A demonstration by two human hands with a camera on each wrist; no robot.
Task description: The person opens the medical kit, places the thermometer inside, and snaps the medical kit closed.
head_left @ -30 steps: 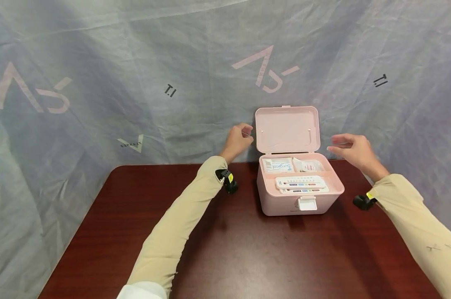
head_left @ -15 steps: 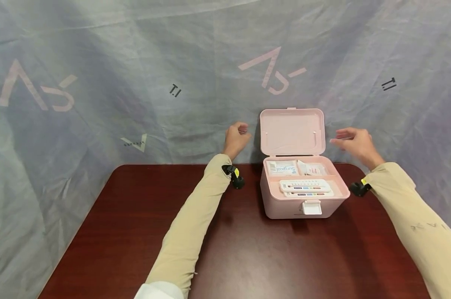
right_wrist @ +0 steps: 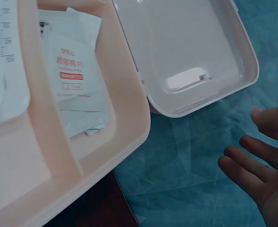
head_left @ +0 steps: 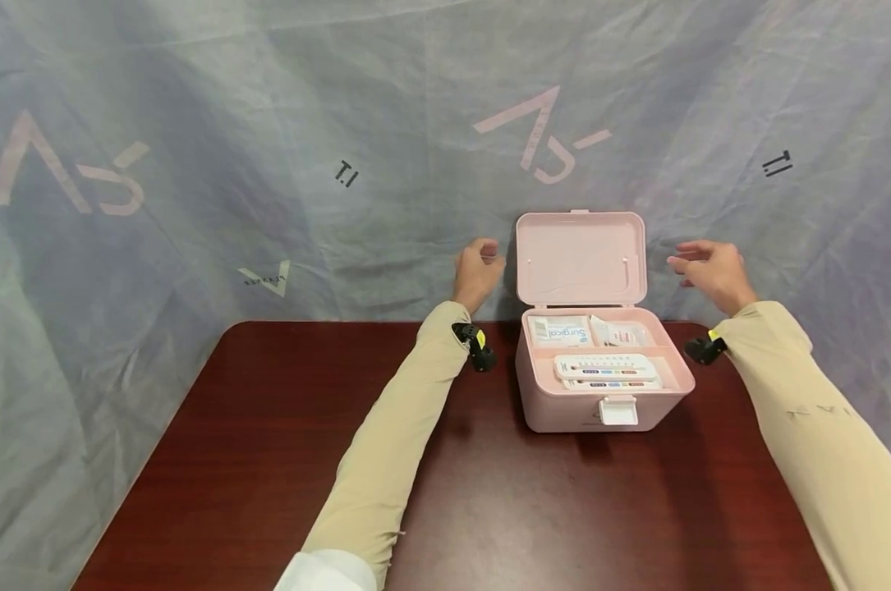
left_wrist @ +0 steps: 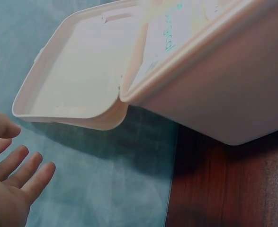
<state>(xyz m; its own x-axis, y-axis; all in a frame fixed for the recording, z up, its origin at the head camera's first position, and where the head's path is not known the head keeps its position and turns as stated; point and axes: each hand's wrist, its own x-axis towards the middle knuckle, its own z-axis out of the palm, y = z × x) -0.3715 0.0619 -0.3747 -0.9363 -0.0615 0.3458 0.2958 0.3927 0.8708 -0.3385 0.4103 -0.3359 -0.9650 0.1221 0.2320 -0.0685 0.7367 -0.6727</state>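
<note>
A pink lidded box (head_left: 589, 410) stands on the table with its lid (head_left: 581, 258) raised and leaning back. My left hand (head_left: 479, 273) is just left of the lid, apart from it, fingers loosely bent with nothing held. To the lid's right, my right hand (head_left: 717, 273) hovers in the same loose way, touching nothing. A divider splits the box's top. In the rear part lie a packet marked "Surgical" (head_left: 561, 331) and white sachets (right_wrist: 75, 78). Two white thermometer-like strips with printed scales (head_left: 605, 367) lie in the front part. A white latch (head_left: 618, 410) hangs at the box's front.
The dark red wooden table (head_left: 282, 460) has rounded far corners. Behind it hangs a grey printed cloth (head_left: 386, 98), close behind the lid. Black wrist cameras (head_left: 479, 349) are strapped at both cuffs.
Both hands stay beside the raised lid, with the right one shifting a little. The box sits slightly further right in the head view, as does the backdrop, so the camera has turned.
</note>
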